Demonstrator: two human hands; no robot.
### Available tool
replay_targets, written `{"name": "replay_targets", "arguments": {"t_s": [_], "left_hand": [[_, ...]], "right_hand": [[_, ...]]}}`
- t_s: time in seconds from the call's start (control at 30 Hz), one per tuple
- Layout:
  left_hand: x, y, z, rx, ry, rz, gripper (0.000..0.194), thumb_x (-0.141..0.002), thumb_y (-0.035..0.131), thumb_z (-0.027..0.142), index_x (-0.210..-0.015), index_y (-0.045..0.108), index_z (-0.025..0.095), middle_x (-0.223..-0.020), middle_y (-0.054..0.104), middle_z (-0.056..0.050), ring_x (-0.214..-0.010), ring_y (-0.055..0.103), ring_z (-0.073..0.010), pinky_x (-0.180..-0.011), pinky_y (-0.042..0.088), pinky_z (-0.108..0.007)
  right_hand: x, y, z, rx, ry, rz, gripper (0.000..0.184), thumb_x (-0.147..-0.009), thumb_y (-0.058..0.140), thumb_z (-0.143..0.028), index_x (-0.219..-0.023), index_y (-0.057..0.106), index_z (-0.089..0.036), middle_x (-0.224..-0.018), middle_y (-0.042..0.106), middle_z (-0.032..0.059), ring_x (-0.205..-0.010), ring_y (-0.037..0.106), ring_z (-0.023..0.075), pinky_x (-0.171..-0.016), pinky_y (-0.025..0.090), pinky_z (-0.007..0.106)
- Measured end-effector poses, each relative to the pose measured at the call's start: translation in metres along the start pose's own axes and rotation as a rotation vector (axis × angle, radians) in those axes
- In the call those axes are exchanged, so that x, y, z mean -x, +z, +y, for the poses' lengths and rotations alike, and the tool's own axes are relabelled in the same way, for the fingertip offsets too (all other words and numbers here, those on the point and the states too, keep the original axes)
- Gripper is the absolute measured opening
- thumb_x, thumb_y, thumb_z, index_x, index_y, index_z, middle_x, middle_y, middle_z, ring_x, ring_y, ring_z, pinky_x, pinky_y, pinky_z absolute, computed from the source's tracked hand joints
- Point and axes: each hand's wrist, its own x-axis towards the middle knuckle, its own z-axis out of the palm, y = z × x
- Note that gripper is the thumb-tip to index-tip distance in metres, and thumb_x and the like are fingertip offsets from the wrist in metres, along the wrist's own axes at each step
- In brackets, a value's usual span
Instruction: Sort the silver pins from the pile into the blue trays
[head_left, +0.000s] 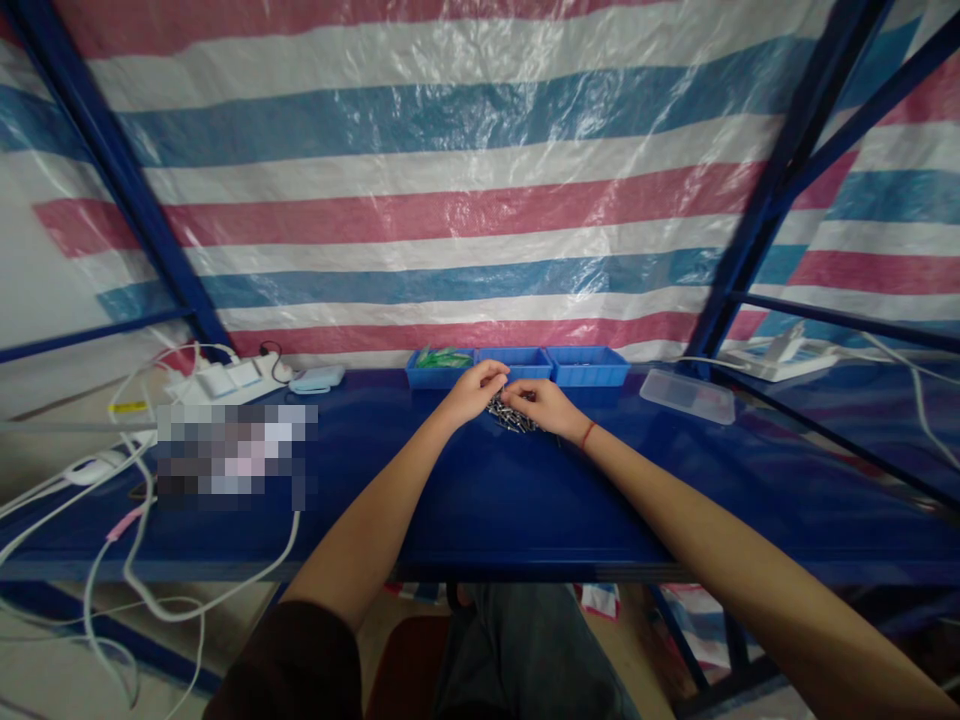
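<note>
Metal pieces (514, 418): a loose heap of small, thin bits, silvery and dark, glinting, lying at many angles; it sits on the blue tabletop (540, 510), before the middle tray (534, 366) and under the fingertips
Left hand (481, 388): at the heap's left edge, thumb and forefinger bent close together; whether they grip a piece, I cannot tell
Right hand (543, 402): over the heap's right side, fingers curled in and nearly meeting the thumb; anything between them is too small to make out
Hidden or unclear: the hands cover part of the heap and the middle tray; contents of the right tray (592, 376) hard to tell; a pixelated block masks things at left; upper arms cut off by the frame
Trays: three blue ones in a row at the back; green items (444, 357) in the left tray (439, 379)
Tabletop sides: clear plastic lid (688, 396) at right; light blue case (316, 379), white power strip (225, 381) and cables at left
Room: striped plastic sheet (465, 215) behind; dark blue metal frame (757, 210) around
</note>
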Motion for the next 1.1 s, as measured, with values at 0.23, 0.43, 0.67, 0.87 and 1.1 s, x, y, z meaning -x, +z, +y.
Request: {"name": "replay_targets", "arguments": {"t_s": [0.23,0.43,0.67,0.87,1.1], "left_hand": [[0.002,0.001,0.003,0.019,-0.057,-0.035,0.019,-0.082,0.052,0.020,-0.099,0.056,0.011,-0.093,0.064,-0.007,-0.084,0.060,-0.0142,-0.079,0.047,-0.029],[0.003,0.000,0.003,-0.030,-0.012,-0.033,0.016,-0.082,0.053,0.025,-0.088,0.060,0.012,-0.086,0.065,-0.005,-0.078,0.058,-0.0135,-0.076,0.046,-0.027],[0.001,0.000,0.004,0.050,0.001,-0.040,0.014,-0.081,0.053,0.022,-0.088,0.059,0.012,-0.089,0.064,-0.006,-0.080,0.059,-0.0134,-0.078,0.046,-0.028],[0.001,-0.001,0.005,0.034,0.006,-0.021,0.015,-0.082,0.051,0.022,-0.090,0.060,0.013,-0.093,0.065,-0.006,-0.085,0.060,-0.0147,-0.080,0.045,-0.028],[0.000,-0.007,-0.002,-0.090,-0.014,0.056,0.016,-0.082,0.051,0.022,-0.090,0.061,0.013,-0.094,0.065,-0.007,-0.087,0.059,-0.0158,-0.083,0.044,-0.029]], "right_hand": [[-0.001,-0.001,0.004,-0.034,-0.015,0.018,0.022,-0.077,0.053,-0.031,-0.077,0.066,-0.014,-0.076,0.068,0.0036,-0.069,0.060,0.0143,-0.065,0.046,0.026],[-0.002,-0.001,0.007,-0.051,-0.018,0.022,0.021,-0.076,0.053,-0.031,-0.076,0.065,-0.014,-0.076,0.066,0.0034,-0.069,0.059,0.0139,-0.066,0.046,0.026],[-0.003,0.001,0.010,-0.051,0.010,-0.057,0.025,-0.078,0.051,-0.034,-0.079,0.065,-0.014,-0.076,0.065,0.0032,-0.067,0.057,0.0134,-0.066,0.044,0.027],[-0.002,-0.003,0.007,-0.013,0.041,0.028,0.021,-0.075,0.054,-0.031,-0.075,0.066,-0.014,-0.074,0.067,0.0032,-0.067,0.058,0.0140,-0.065,0.044,0.026],[-0.003,-0.006,0.006,0.052,0.064,0.163,0.018,-0.073,0.057,-0.031,-0.073,0.065,-0.015,-0.072,0.067,0.0038,-0.066,0.059,0.0145,-0.065,0.045,0.027]]}}
